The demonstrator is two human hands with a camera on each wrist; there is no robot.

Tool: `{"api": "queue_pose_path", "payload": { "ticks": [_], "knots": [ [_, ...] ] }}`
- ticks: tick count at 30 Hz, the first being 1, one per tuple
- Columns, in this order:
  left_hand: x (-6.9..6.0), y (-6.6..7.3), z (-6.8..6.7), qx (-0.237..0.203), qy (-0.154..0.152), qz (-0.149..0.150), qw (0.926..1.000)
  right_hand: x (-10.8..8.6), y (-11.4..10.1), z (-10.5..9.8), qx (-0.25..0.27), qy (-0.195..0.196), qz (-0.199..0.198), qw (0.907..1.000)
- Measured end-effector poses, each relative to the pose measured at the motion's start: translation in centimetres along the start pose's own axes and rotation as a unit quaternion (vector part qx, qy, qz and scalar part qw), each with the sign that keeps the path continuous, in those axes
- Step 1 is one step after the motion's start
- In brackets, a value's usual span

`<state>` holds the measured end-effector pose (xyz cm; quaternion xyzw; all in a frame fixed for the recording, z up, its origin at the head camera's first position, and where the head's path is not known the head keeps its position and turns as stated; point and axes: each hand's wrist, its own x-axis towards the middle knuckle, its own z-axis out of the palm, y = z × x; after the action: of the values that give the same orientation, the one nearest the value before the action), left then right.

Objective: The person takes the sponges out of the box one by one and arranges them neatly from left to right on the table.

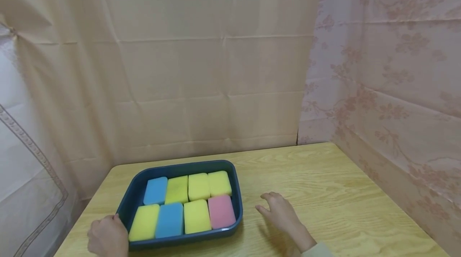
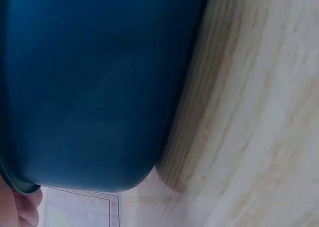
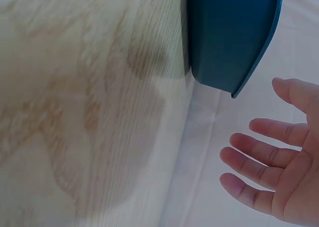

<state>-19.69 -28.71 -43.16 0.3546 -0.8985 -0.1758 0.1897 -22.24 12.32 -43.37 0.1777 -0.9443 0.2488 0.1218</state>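
Observation:
A dark blue plastic tray [image 1: 132,199] stands on the table, holding two rows of sponges. The back row has a blue sponge [image 1: 155,190] at left, then several yellow ones. In front lie a yellow sponge [image 1: 145,222], a blue sponge [image 1: 169,219], another yellow sponge [image 1: 197,216] and a pink sponge [image 1: 221,211]. My left hand [image 1: 109,236] grips the tray's left rim near its front corner; its curled fingers [image 2: 25,207] show at the rim in the left wrist view. To the right of the tray, my right hand [image 1: 282,213] hovers with fingers spread, holding nothing.
The wood-grain table [image 1: 324,185] extends to the right of the tray. Behind it hangs a beige cloth [image 1: 209,69], with a flowered cloth [image 1: 396,81] along the right side and a white cloth [image 1: 21,193] at the left.

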Motion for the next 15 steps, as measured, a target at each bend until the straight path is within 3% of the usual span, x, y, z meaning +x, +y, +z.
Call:
{"api": "queue_pose_path", "payload": {
  "ticks": [6,15],
  "knots": [
    [0.1,-0.2,0.2,0.016,-0.018,-0.006,0.9997,0.2,-0.9,0.1,0.0,0.0,0.0,1.0],
    [-0.1,-0.4,0.3,0.016,-0.009,-0.008,0.9998,2.3,-3.9,0.1,0.013,-0.012,-0.031,0.9994]
  ]
}}
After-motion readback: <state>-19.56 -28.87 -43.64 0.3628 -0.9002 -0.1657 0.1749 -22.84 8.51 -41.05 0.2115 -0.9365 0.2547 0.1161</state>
